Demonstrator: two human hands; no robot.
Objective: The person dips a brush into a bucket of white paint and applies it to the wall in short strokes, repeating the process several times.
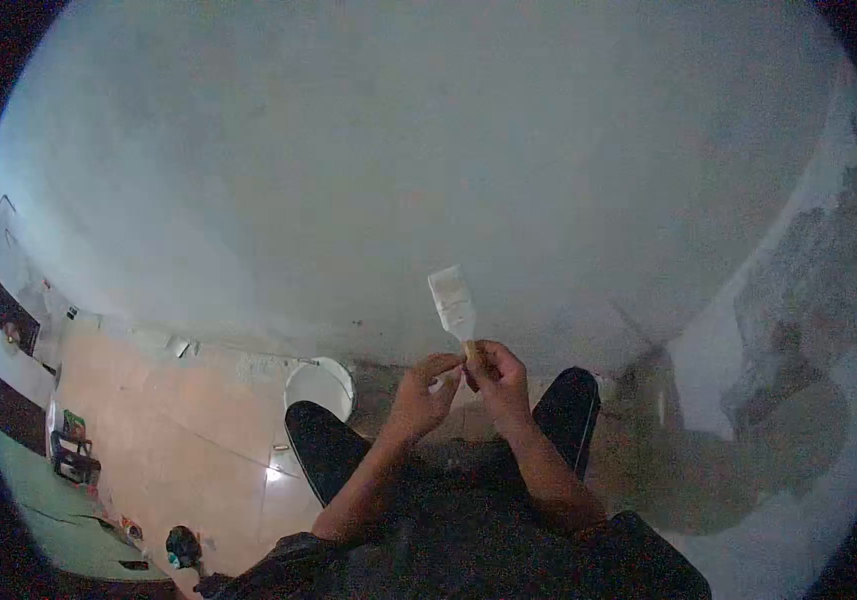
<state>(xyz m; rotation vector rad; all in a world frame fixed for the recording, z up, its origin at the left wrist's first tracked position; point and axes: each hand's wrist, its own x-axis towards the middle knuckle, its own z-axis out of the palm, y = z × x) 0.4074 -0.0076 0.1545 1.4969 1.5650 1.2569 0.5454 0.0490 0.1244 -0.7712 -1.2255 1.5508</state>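
Observation:
A flat paintbrush (451,297) with whitish bristles points up and slightly left in front of the pale wall. My right hand (497,379) is closed round its light brown handle, below the white-smeared ferrule. Close beside it on the left, my left hand (428,396) has its thumb and fingers drawn together near the lower end of the handle. Whether the left fingertips hold anything is too small to make out. The bristles touch neither hand.
A round white bucket (345,374) stands at the wall's foot, left of my hands. My knees, in dark trousers (323,447), are spread below. A black chair (74,458) and a dark bag (183,547) are on the tiled floor (178,420) at left. Patchy wall (798,310) shows at right.

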